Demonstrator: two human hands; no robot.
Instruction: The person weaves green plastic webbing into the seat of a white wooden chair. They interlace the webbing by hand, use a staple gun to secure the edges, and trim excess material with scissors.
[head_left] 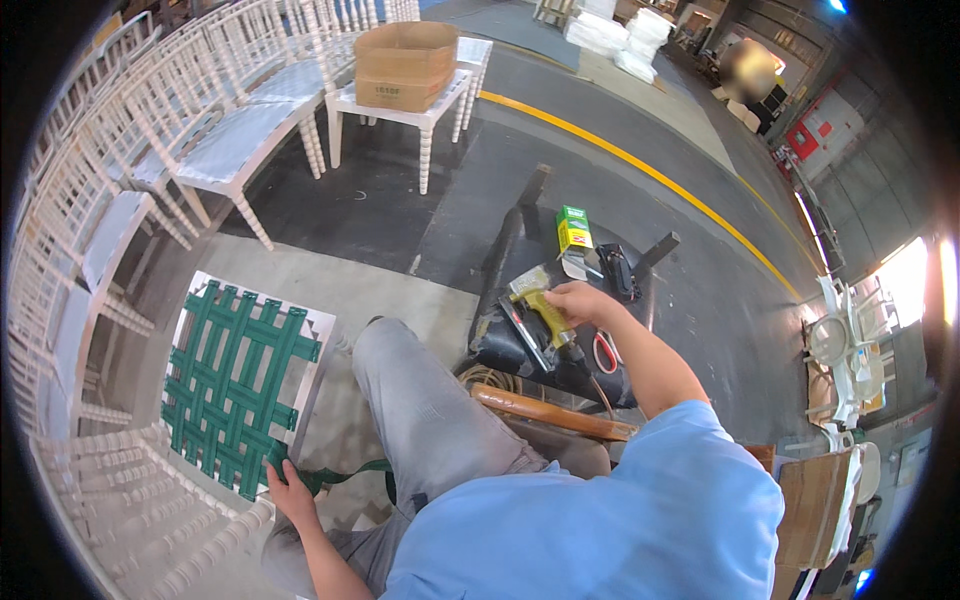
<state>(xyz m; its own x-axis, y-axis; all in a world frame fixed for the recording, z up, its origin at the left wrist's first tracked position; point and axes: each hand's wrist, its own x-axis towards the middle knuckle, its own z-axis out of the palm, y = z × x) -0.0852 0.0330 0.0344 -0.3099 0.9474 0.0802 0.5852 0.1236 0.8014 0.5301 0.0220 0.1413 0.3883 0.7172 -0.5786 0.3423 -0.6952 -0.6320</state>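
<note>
1. Could slacken or skew at the green webbing, judging by the open gaps in the weave, from any easing of the pinch of the left hand on the strap.
2. Could twist or snag along the loose run of strap, toward three o'clock from the left hand, because of lying so near the trousers.
3. Could hurt fingers through a careless squeeze of the staple gun too close to the pinched strap.
4. Could sweep the scissors off the counter by a clumsy lift of the gun; at five o'clock from the right hand.
5. Webbing: stretched across the white frame, at eleven o'clock from the left hand and just beside it; well apart from the right hand, between eight and nine o'clock.
6. Hands: left grasping the strap at the webbing's near edge, fingers partly hidden; right grasping the staple gun, trigger contact impossible to tell.
7. On the counter: box at twelve o'clock from the right hand, black object of unclear kind at two.
8. Farther out: white chairs at twelve o'clock from the webbing, carton at one.
</note>
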